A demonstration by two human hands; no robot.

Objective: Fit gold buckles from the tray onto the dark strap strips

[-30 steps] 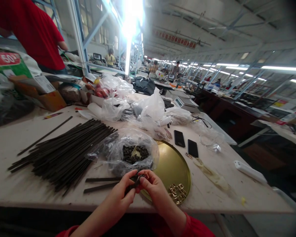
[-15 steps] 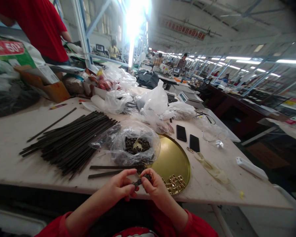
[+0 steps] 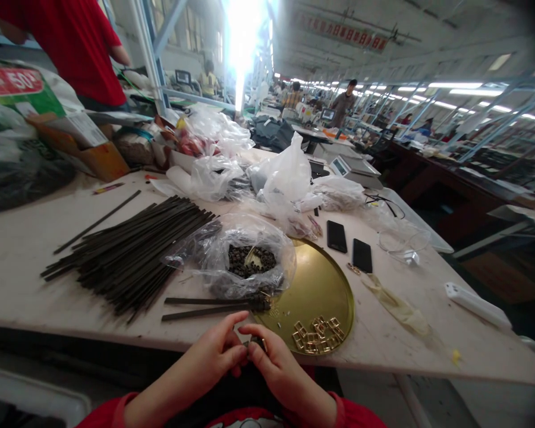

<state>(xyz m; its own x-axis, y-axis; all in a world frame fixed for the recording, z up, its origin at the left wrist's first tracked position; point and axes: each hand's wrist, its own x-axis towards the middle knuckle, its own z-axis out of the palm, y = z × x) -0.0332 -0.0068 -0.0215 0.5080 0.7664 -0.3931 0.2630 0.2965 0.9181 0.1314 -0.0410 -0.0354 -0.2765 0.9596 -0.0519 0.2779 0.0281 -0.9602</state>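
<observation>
The right hand's point(image 3: 276, 362) fingers are clamped on a small dark piece point(image 3: 258, 341) with a gold-coloured metal edge, just off the near left edge of the brass tray point(image 3: 316, 273). The left hand's point(image 3: 218, 351) fingers meet it there; their grip is partly hidden, so whether they hold it cannot be told. Metal frames point(image 3: 320, 336) lie on the tray's near part, a plastic bag point(image 3: 218, 267) of dark bits at its left, dark strips point(image 3: 134, 255) farther left.

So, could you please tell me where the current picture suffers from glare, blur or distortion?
Head view: glare burns out the lamp, and the gold tray has a soft sheen; the small dark piece in the right hand lacks sharp detail; same view, the top right corner goes black, with apparent wide-angle stretching toward the sides.
</observation>
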